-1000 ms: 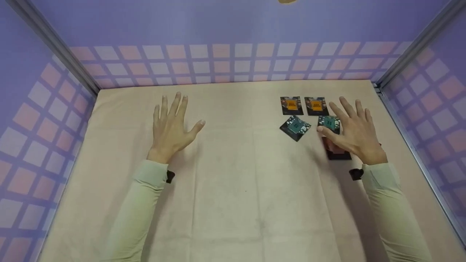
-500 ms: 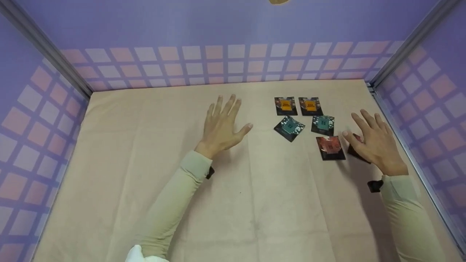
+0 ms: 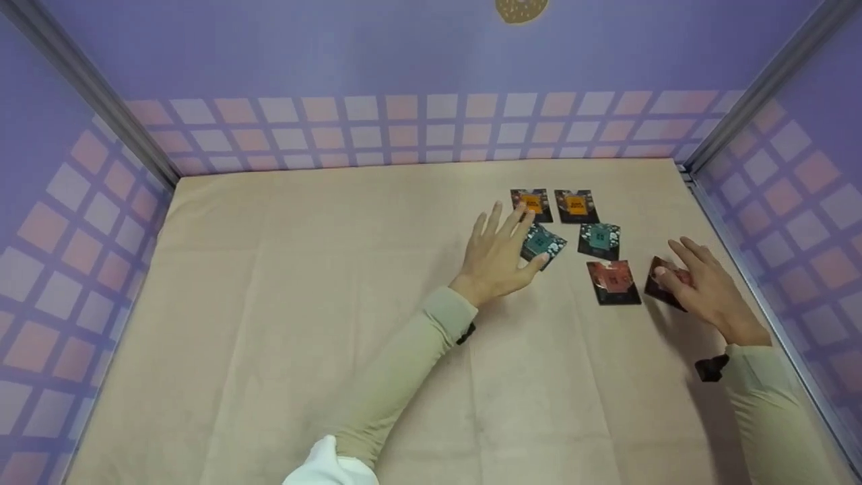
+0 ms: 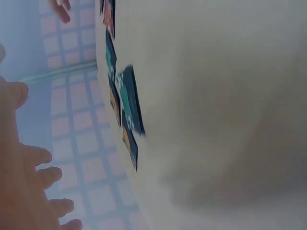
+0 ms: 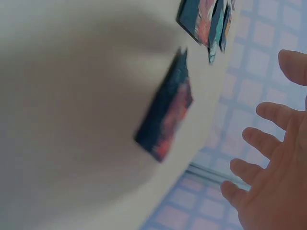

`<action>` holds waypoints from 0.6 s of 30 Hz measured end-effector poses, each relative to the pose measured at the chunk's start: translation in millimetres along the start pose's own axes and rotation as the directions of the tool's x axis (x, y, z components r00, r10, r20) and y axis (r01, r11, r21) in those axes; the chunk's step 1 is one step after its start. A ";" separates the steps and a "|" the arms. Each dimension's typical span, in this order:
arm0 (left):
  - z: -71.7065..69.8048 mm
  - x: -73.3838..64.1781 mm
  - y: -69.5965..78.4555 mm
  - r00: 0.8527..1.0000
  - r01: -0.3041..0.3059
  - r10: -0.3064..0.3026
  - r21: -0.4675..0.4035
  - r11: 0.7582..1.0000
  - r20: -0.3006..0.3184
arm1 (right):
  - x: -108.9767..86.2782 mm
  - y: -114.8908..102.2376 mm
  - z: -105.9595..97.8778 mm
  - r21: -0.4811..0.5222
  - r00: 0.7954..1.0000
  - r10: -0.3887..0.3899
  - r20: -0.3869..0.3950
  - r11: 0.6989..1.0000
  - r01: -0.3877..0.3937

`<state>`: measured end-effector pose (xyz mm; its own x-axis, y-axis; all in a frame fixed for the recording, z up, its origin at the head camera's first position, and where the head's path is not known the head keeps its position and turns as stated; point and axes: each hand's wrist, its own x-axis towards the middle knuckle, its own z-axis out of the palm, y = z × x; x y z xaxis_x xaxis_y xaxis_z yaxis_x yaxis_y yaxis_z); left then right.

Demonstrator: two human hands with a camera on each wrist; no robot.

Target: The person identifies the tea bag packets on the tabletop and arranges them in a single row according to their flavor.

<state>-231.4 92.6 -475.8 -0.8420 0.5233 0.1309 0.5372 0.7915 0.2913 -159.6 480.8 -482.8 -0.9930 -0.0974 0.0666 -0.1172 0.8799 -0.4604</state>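
Note:
Several small flat packets, dark with coloured fronts, lie at the table's right. My left hand (image 3: 498, 259) hovers with spread fingers over the left green packet (image 3: 549, 244), partly covering it and the left orange packet (image 3: 535, 200). Over the tilted right red packet (image 3: 660, 286) is my right hand (image 3: 714, 293), hiding part of it. The right wrist view shows that red packet (image 5: 168, 112) lying apart from the loosely extended fingers (image 5: 263, 141). Neither hand holds anything. The left wrist view has the left hand (image 4: 29, 163) above the table, clear of the packets.
Beside these lie the right orange packet (image 3: 576, 206), the right green packet (image 3: 599, 240) and the left red packet (image 3: 613, 283). A pale cloth (image 3: 323, 323) covers the table. Purple chequered walls (image 3: 404, 128) and metal corner posts (image 3: 761, 87) enclose its back and sides.
My left hand has moved right across the table to the left green packet. My right hand has moved right and nearer, from the right green packet to the right red one. The packets stay put.

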 end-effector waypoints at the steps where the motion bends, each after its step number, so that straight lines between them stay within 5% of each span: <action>1: 3.1 2.5 6.4 1.000 -0.010 0.010 0.011 1.000 0.009 | -0.6 1.7 1.2 0.023 1.000 0.017 0.017 1.000 -0.017; 8: 32.0 18.7 45.7 0.995 -0.049 0.045 0.042 0.998 0.087 | -7.3 11.6 9.7 0.058 0.991 0.058 0.119 0.996 -0.065; 18: 77.1 33.8 89.8 0.982 -0.083 0.065 0.097 0.992 0.177 | -13.3 11.5 17.0 0.018 0.994 0.020 0.112 1.000 -0.022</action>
<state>-207.9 205.7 -518.3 -0.7836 0.6210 -0.0200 0.6073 0.7723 0.1862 -148.0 484.3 -504.0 -0.9905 -0.1313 -0.0420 -0.0955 0.8733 -0.4777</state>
